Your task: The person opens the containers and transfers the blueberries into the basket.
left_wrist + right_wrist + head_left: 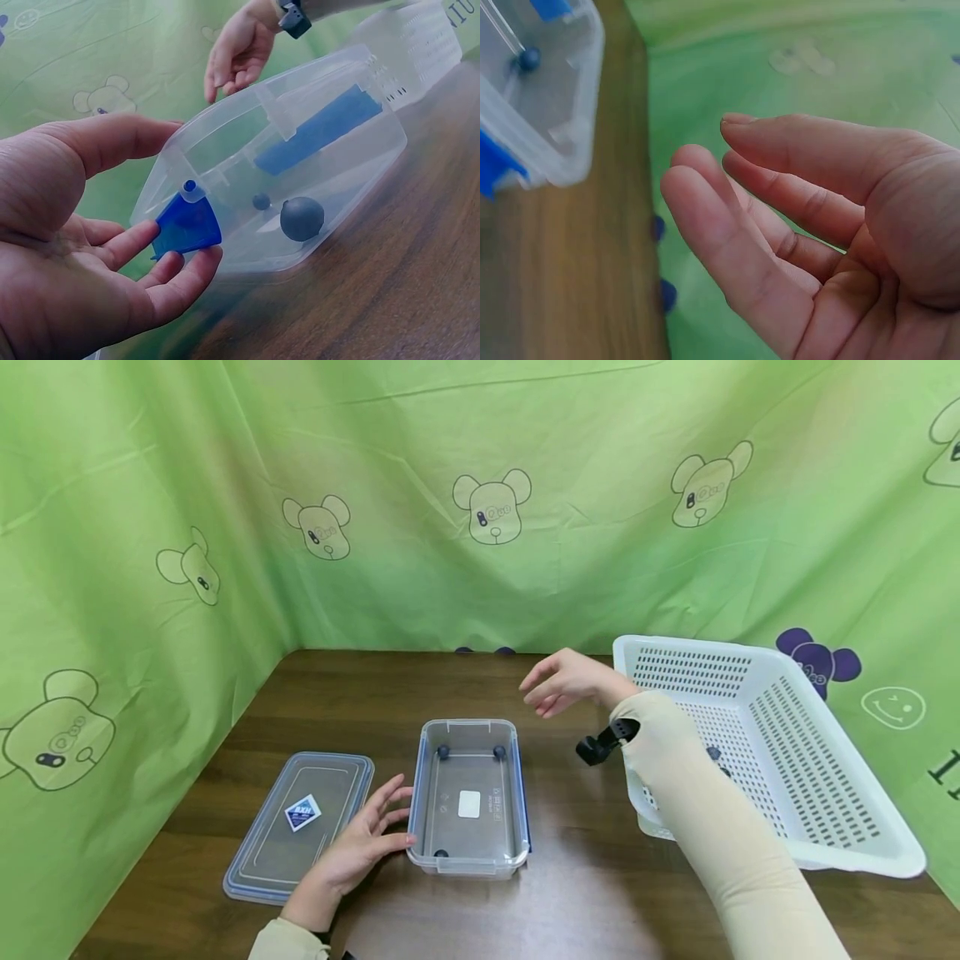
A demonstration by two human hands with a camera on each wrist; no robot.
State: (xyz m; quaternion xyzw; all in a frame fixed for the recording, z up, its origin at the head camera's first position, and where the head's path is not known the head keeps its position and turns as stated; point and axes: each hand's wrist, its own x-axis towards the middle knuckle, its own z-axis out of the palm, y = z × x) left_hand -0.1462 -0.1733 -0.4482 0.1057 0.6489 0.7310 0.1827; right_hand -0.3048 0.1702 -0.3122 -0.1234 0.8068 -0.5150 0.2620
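Clear rectangular plastic box (468, 797) sits lid-off at frame centre, three small dark balls (443, 752) inside; more remain in the white perforated basket (817, 760) at right. Left hand (360, 843), fingers spread, touches the box's side; right hand (562, 681) hovers relaxed and empty. Flat clear lid (296, 822) lies at lower left, not yet fitted.

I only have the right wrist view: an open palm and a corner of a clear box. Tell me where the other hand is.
Observer: The left hand rests with straight fingers against the left side of the clear box, which stands open on the table.
Operator: Report where the lid is.
Observer: The lid lies flat on the table left of the box, partly under the left hand.
Operator: Tell me what is in the box.
Observer: Small dark balls; one shows large in the left wrist view.
Operator: Say what is near my right hand.
Observer: The right hand hangs open above the table, empty, beside a white basket.
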